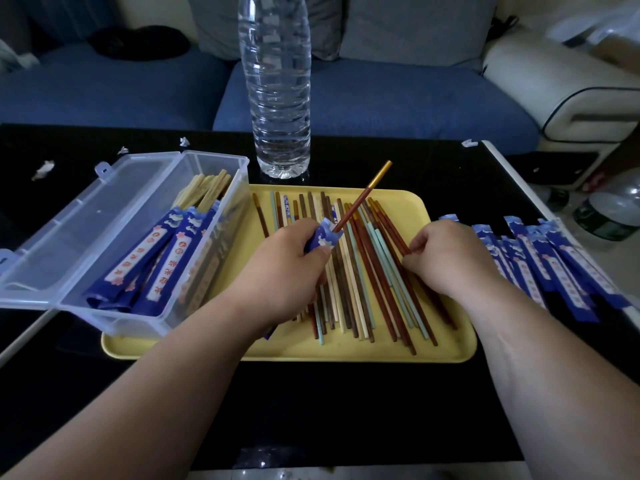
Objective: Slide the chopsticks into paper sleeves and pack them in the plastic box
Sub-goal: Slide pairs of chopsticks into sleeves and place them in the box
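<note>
now left hand [284,268] grips blue paper sleeve [323,239], slim red chopstick [360,199] inside; right hand [450,258] pinches loose chopsticks [367,271]

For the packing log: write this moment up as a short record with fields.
left hand: grips a blue paper sleeve with a red-brown chopstick sticking out
right hand: pinches at loose chopsticks on the yellow tray
plastic box: lid open, sleeved chopsticks inside
loose sleeves: piled right of tray
water bottle: upright behind tray

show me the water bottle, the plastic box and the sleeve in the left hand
water bottle [277,98], head view, ribbed middle of its body
plastic box [86,220], head view, on its open lid
paper sleeve [323,239], head view, its blue open end
</note>
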